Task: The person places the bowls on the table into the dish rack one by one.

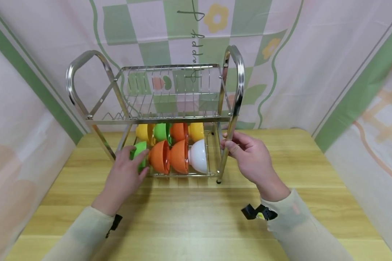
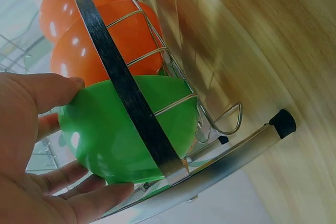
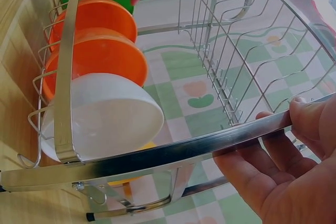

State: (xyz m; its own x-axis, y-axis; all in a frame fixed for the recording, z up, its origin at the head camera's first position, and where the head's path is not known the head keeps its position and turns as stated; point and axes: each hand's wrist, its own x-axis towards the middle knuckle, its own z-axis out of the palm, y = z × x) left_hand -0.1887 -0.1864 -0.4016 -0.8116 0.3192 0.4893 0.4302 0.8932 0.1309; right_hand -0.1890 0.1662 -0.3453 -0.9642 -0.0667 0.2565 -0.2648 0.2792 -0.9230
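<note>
My left hand (image 1: 124, 174) grips a green bowl (image 2: 100, 129) at the left end of the front row on the lower tier of a metal dish rack (image 1: 179, 120). In the left wrist view its thumb lies along one side of the bowl and the other fingers curve round the opposite side. Beside it stand two orange bowls (image 1: 159, 156) and a white bowl (image 1: 198, 156), tipped on their sides in line. At the rack's right side, my right hand (image 1: 253, 157) holds the upright metal leg (image 3: 210, 148) between thumb and fingers.
Behind the front row stand yellow bowls (image 1: 196, 131), another green bowl (image 1: 162, 132) and another orange bowl (image 1: 179, 131). The rack's upper wire tier overhangs them, with curved handles (image 1: 237, 72) at both ends. Wooden table (image 1: 189, 217) lies in front; patterned cloth (image 1: 264, 21) hangs behind.
</note>
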